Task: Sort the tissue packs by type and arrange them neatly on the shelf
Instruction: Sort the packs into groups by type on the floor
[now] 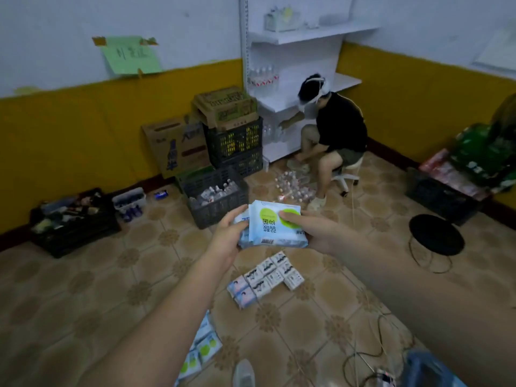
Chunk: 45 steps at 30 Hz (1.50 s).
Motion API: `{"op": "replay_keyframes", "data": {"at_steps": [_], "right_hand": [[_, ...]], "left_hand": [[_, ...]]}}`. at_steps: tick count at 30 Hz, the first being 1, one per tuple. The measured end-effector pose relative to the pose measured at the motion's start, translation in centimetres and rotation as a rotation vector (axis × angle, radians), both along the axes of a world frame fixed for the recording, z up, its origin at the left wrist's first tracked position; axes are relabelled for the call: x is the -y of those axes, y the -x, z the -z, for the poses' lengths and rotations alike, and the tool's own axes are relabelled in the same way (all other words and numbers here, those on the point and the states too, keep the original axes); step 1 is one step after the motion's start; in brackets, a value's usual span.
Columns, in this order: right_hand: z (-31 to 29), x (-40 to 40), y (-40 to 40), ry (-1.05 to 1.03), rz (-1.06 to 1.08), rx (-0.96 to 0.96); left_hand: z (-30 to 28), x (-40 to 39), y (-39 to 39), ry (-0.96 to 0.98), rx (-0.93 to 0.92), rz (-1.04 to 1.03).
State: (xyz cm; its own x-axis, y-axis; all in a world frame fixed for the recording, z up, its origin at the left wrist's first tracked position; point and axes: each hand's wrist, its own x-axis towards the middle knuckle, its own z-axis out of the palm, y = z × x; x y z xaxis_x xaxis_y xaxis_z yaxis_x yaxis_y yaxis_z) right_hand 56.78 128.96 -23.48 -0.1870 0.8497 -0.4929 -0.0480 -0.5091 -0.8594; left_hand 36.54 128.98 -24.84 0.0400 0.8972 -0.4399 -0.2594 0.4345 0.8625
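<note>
Evidently mid-sort, the left hand (227, 236) and right hand (310, 233) clamp a small stack of green-spotted tissue packs (275, 229) between them, above the white packs (268, 276) grouped on the floor, and next must carry them shelfward.

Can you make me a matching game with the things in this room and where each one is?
Things:
1. pale blue packs with green circles
2. small white packs
3. round black stool
4. green paper sign

Places:
A. taped on the wall
B. held in both hands, the left hand and the right hand
C. standing on the tiled floor at the right
D. laid in rows on the floor below the hands

Right pairs: 1-B, 2-D, 3-C, 4-A
</note>
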Motion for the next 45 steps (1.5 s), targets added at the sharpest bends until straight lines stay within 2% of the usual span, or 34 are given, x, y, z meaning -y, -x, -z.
{"op": "replay_keyframes", "data": {"at_steps": [6,9,12,16,21,24,25,29,33,37,41,45], "right_hand": [[3.0,-7.3,3.2,0.029,-0.027,0.077],[6.0,-10.7,5.6,0.084,-0.010,0.064],[9.6,-13.4,8.2,0.158,-0.053,0.037],[13.4,-16.5,12.6,0.201,-0.026,0.077],[20.7,-19.0,19.2,0.301,-0.074,0.034],[28.7,-18.2,22.2,0.393,-0.190,0.084],[32.2,-17.9,22.8,0.433,-0.219,0.092],[36.5,-14.9,27.0,0.521,-0.295,0.246],[47.2,-12.3,30.3,0.532,-0.307,0.363],[61.5,-9.5,34.1,0.414,-0.379,0.554],[73.1,-7.9,39.2,0.244,-0.554,0.728],[83.4,-6.8,43.1,0.127,-0.778,0.793]], "left_hand": [[4.7,-6.6,3.3,0.129,0.035,-0.104],[7.6,-8.8,6.2,0.244,0.129,-0.173],[10.3,-9.7,9.4,0.308,0.109,-0.207],[13.7,-9.3,13.7,0.331,0.112,-0.358],[19.5,-6.0,19.8,0.427,0.073,-0.593],[24.7,-2.5,22.7,0.542,-0.013,-0.695],[26.5,-1.5,23.5,0.572,-0.027,-0.730],[34.6,2.5,26.4,0.637,-0.138,-0.762],[45.0,5.8,29.8,0.682,-0.240,-0.747],[58.6,7.7,35.2,0.718,-0.312,-0.727],[71.9,8.6,40.3,0.723,-0.434,-0.661],[83.6,10.1,43.2,0.746,-0.455,-0.565]]}}
